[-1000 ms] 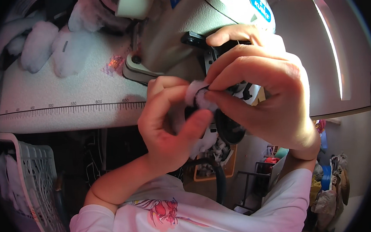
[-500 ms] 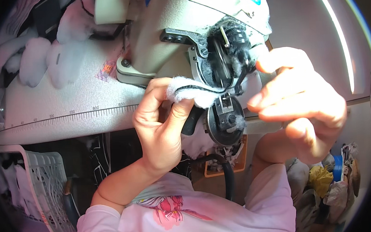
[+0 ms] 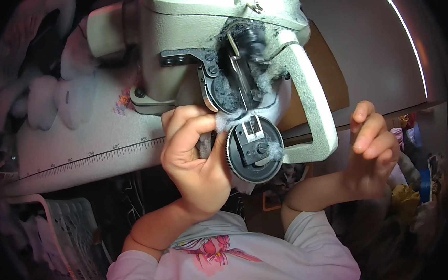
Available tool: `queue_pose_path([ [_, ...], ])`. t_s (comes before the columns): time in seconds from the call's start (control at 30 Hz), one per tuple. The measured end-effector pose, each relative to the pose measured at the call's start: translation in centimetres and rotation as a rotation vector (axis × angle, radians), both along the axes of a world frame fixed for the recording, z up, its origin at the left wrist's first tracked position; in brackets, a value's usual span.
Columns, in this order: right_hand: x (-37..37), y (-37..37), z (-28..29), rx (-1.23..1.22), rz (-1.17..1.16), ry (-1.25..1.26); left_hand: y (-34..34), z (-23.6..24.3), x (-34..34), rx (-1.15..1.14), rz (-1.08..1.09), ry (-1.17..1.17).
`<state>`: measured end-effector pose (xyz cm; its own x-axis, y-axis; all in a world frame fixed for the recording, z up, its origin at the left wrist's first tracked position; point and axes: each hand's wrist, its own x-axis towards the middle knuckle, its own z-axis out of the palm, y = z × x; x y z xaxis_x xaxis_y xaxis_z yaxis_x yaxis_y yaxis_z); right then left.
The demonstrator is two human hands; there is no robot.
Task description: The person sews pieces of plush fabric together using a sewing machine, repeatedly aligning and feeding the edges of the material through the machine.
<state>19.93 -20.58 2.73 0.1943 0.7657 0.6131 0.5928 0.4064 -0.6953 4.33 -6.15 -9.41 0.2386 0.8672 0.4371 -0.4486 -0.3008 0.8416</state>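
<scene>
A cream sewing machine (image 3: pixel 176 35) stands before me, its mechanism dusted with lint. Below its needle area sits a black toothed disc (image 3: pixel 241 169) with a small metal plate on top. My left hand (image 3: pixel 194 162) is closed at the disc's left edge, thumb and forefinger pinching a white fluffy fabric piece (image 3: pixel 225 121). Most of that piece is hidden by my fingers and the machine. Off to the right, my right hand (image 3: pixel 371 149) hangs in the air, slightly blurred, holding nothing, with its fingers loosely bent and apart. It is nearest to the machine's cream looped arm (image 3: pixel 316 103).
A ruler scale (image 3: pixel 107 154) runs along the pale table's front edge. White fluffy pieces (image 3: pixel 42 107) lie at the far left. A white plastic basket (image 3: pixel 75 226) stands at the lower left, and bagged items (image 3: pixel 406 198) are piled at the lower right.
My right hand has drawn away from the machine, rightward and down. The looped arm it covered is now in view. The fluffy piece's dark edge no longer shows. My left hand keeps its pinch.
</scene>
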Motion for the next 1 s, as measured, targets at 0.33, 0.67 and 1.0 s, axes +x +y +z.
queue_pose_path([
  [0.33,-2.2,4.1,-4.8,-0.065,-0.256,0.232,0.3,0.6,-0.1,0.071,0.053,0.060],
  [0.67,-1.7,7.5,-7.9,-0.075,0.025,0.001,1.4,1.7,-1.3,0.241,0.123,0.272],
  [1.0,-3.7,7.9,-11.4,0.025,0.074,0.302,1.8,2.9,-1.9,0.390,0.187,0.361],
])
